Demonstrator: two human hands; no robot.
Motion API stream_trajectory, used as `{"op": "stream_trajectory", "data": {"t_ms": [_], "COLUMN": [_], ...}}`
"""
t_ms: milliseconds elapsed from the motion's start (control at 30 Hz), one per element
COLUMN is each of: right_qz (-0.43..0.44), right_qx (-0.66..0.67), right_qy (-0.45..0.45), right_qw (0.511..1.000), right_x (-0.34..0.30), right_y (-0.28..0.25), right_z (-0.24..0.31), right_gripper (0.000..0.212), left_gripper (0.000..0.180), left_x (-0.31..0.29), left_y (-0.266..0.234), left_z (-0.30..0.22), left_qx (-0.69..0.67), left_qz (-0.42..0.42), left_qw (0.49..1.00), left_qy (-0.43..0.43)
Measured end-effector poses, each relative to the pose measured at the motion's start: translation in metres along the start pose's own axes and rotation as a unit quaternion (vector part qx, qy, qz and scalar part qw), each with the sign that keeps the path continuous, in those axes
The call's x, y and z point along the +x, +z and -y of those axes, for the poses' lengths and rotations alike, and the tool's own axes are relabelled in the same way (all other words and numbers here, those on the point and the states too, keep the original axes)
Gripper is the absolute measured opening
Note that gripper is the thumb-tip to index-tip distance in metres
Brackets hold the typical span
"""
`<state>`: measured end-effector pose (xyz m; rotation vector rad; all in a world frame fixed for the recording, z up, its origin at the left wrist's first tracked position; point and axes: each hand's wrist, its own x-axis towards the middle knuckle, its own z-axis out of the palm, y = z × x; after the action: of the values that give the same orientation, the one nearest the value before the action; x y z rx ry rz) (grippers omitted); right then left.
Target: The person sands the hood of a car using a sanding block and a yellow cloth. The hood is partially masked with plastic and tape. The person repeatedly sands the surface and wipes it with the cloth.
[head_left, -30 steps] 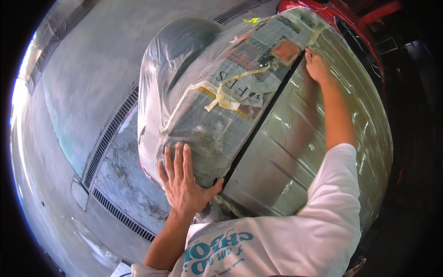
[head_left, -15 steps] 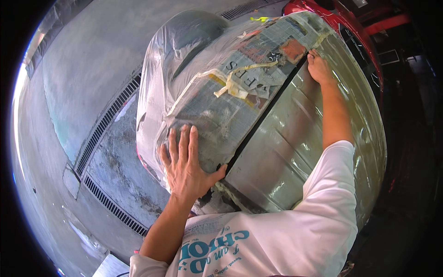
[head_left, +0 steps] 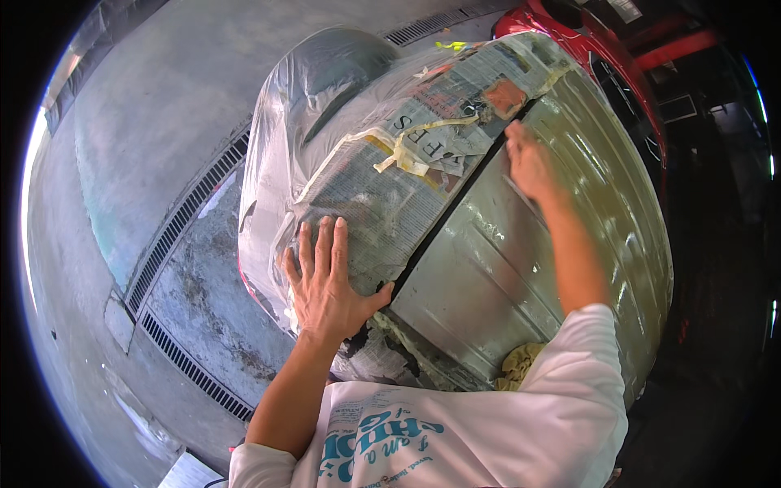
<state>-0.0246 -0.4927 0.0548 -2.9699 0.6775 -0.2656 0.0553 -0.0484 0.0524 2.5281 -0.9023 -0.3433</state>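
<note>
A vehicle body lies before me, with newspaper masking and clear plastic sheeting over its left part. On the right is a bare, ridged, grey-tan metal panel. A dark gap runs between the two. My left hand rests flat, fingers spread, on the covered near corner, its thumb reaching the gap. Along the panel's edge by the far part of the gap is my right hand, slightly blurred. Its fingers are curled together; whatever they may hold is hidden.
Loose masking tape strips cling to the newspaper. A crumpled yellowish cloth lies on the panel near my right sleeve. Beyond stands a red car. Metal drain grates cross the concrete floor at left.
My right hand has moved nearer along the gap's edge, toward me and leftward. The yellowish cloth shows more now. My left hand stays on the same corner.
</note>
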Motion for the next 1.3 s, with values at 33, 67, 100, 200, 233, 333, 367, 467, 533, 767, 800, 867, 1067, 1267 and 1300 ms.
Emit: {"op": "stream_trajectory", "data": {"t_ms": [33,67,100,200,233,333,367,467,533,767,800,867,1067,1267,1300], "right_qz": [-0.004,-0.01,0.003,-0.028,-0.045,-0.003,-0.005,-0.01,0.003,0.038,0.028,-0.003,-0.03,-0.007,-0.015], "right_qx": [-0.012,-0.023,-0.041,-0.058,-0.057,-0.045,-0.032,-0.007,-0.003,0.002,-0.017,-0.031,-0.043,0.033,0.025], "right_qy": [0.035,0.068,0.136,0.175,0.163,0.11,0.091,0.061,0.041,0.003,0.031,0.088,0.136,0.084,0.034], "right_qw": [0.999,0.997,0.99,0.982,0.984,0.993,0.995,0.998,0.999,0.999,0.999,0.996,0.989,0.996,0.999], "right_x": [0.02,0.041,0.06,0.09,0.088,0.078,0.07,0.027,-0.003,-0.024,-0.002,0.041,0.091,0.027,0.007], "right_y": [0.001,0.002,-0.002,0.0,0.005,0.005,0.004,0.003,-0.002,-0.01,-0.01,0.007,0.026,-0.004,0.004], "right_z": [-0.025,-0.047,-0.057,-0.093,-0.092,-0.087,-0.082,-0.042,-0.005,-0.015,-0.025,-0.056,-0.095,-0.018,-0.006], "right_gripper": [0.044,0.045,0.046,0.046,0.046,0.047,0.047,0.048,0.047,0.047,0.048,0.05,0.053,0.044,0.043], "left_gripper": [0.131,0.131,0.131,0.13,0.13,0.13,0.13,0.129,0.128,0.128,0.129,0.129,0.13,0.128,0.128], "left_x": [-0.002,-0.002,-0.001,-0.003,-0.004,-0.005,-0.003,-0.002,-0.002,-0.003,-0.003,-0.002,-0.005,0.0,0.0], "left_y": [0.001,0.001,0.002,0.004,0.002,0.001,0.001,0.004,0.003,0.002,0.001,0.001,0.005,0.007,0.007], "left_z": [0.001,0.001,0.002,0.004,0.005,0.007,0.006,0.002,0.003,-0.002,-0.001,0.002,0.009,0.005,0.003], "left_qx": [0.002,0.004,0.007,0.008,0.005,0.003,0.002,-0.004,-0.004,-0.009,-0.007,-0.002,0.004,-0.006,-0.009], "left_qz": [0.003,0.004,0.001,-0.004,-0.003,-0.002,-0.005,-0.013,-0.02,-0.021,-0.014,-0.012,-0.027,-0.025,-0.024], "left_qw": [1.0,1.0,1.0,1.0,1.0,1.0,1.0,1.0,1.0,1.0,1.0,1.0,1.0,1.0,1.0], "left_qy": [0.001,0.0,0.0,0.004,0.005,0.007,0.009,0.016,0.013,0.006,0.001,0.008,0.014,0.017,0.016]}}
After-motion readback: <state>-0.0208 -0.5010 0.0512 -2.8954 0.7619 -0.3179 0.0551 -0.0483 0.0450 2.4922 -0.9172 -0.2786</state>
